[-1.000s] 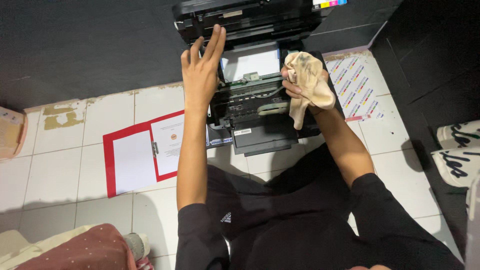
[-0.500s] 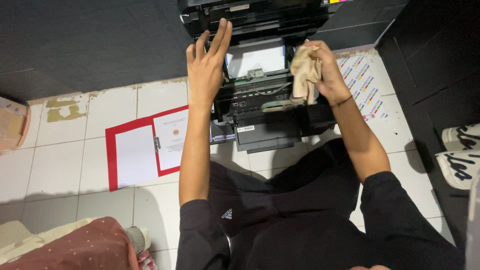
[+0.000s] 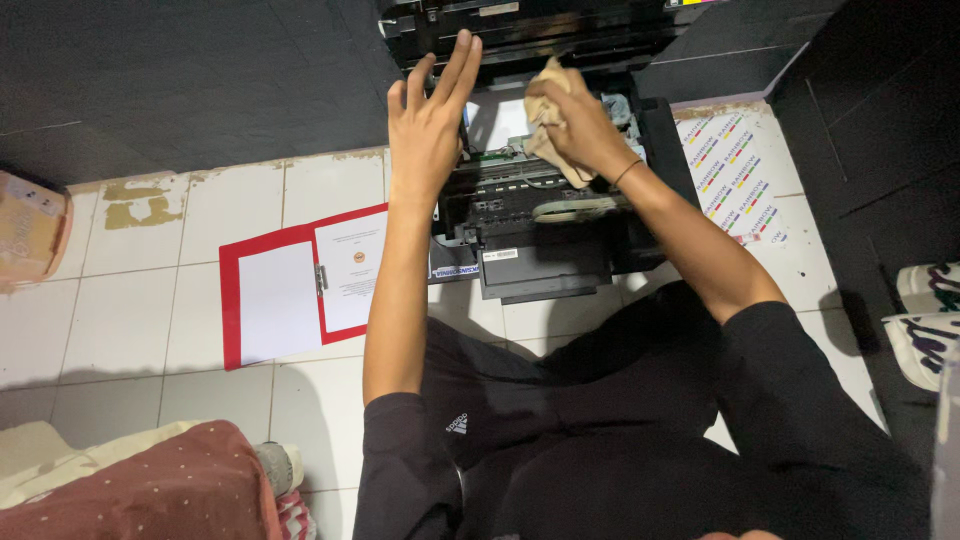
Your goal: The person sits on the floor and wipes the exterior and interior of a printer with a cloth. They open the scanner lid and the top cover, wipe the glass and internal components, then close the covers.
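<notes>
Pressing a beige cloth (image 3: 553,125) into the opened black printer (image 3: 545,215) on the tiled floor (image 3: 130,320), we are keeping our right hand (image 3: 575,125) closed around the bunched fabric, fingers curled over it. Our left hand (image 3: 430,125) is lying flat with fingers spread and straight, gripping nothing, against the raised lid (image 3: 530,30) at the printer's left side. We are judging the cloth to be soft, light and limp, so we are holding it as a wad rather than by an edge. The printer looks rigid and fairly heavy, but its exposed inner parts seem delicate; the solid outer casing is the safer place to brace. A red clipboard (image 3: 300,295) is lying just left of the printer.
</notes>
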